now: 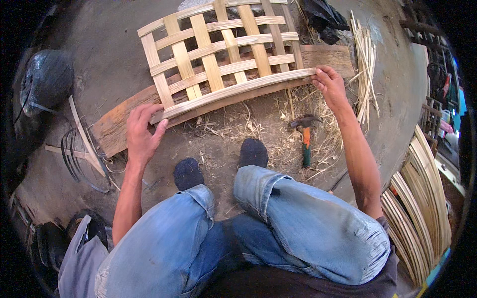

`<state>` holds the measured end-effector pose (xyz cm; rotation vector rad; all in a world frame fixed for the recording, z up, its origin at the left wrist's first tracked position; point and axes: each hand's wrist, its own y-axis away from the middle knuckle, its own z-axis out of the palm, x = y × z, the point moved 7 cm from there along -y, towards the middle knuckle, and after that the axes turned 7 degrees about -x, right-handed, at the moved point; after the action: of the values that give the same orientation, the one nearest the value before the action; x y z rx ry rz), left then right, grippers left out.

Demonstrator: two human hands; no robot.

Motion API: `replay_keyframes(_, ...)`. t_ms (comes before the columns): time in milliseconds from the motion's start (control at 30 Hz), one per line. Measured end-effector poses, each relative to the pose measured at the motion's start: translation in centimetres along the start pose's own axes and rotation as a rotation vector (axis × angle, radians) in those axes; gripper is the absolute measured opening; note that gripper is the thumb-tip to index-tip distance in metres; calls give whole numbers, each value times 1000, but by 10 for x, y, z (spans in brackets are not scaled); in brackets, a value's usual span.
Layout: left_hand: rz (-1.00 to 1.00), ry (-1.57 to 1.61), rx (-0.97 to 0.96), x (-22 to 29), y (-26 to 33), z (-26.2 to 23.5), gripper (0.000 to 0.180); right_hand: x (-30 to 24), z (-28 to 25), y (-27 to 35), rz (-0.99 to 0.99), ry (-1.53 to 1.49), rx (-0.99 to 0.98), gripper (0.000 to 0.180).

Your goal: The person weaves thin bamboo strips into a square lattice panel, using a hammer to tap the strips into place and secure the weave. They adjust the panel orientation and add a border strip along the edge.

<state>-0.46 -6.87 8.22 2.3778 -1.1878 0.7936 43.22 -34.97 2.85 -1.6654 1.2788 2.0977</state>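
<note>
A lattice of flat pale wood strips (216, 49), woven over and under, rests on a brown wooden plank (124, 121). Along its near edge lies a long wood strip (233, 93). My left hand (143, 128) pinches the left end of that strip, thumb below and fingers above. At the right end my right hand (329, 85) grips the same strip between thumb and fingertips. A claw hammer (306, 141) with an orange and green handle lies on the ground among shavings, below my right hand.
Thin split strips (365, 69) lie in a bundle at the far right. Bent strips (417, 198) are stacked at the right. Curly shavings (228, 124) litter the ground. Dark banding loops (74, 159) and a wrapped dark bundle (47, 82) are on the left.
</note>
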Motion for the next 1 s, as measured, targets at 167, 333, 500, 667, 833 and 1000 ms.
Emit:
replay_keyframes(167,7,4,-42,-2,-2,5,33,-5,0,4,-1,-23,5,20)
replay_keyframes(333,-74,48,44,16,23,-29,31,-36,8,30,-40,199,161,27)
replay_keyframes(500,-329,1527,-297,31,147,-60,62,-20,27,204,166,711,-202,48)
replay_keyframes(667,-11,1318,-442,47,179,-127,60,-67,161,288,338,-13,-1220,54)
replay_keyframes(833,479,311,-294,86,44,-179,50,-78,110,232,252,-197,-794,61)
replay_keyframes(1000,801,-66,-231,146,-9,-170,41,-23,86,168,339,189,-182,38)
